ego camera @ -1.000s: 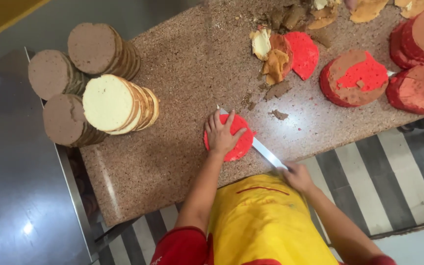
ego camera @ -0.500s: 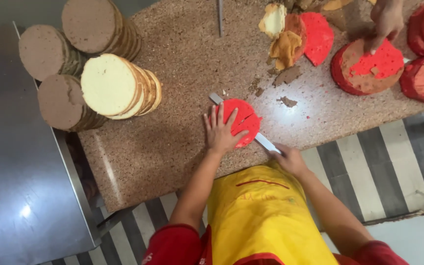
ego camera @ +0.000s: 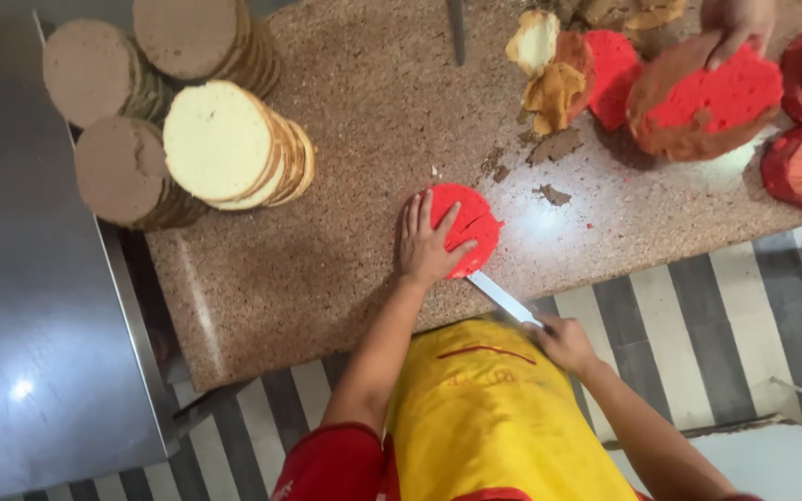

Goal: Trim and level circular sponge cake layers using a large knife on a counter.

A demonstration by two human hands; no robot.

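Where the left hand presses — round red cake.

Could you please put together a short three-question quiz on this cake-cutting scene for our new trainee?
1. True or false: the left hand lies flat on the red cake layer.
2. What does the right hand hold?
A. a rolling pin
B. a long knife
C. a spoon
3. Fill in: the pale cake round tops the leaning stack that lies to the ___ of the red cake layer in the picture.

Key:
1. True.
2. B, the long knife.
3. Left.
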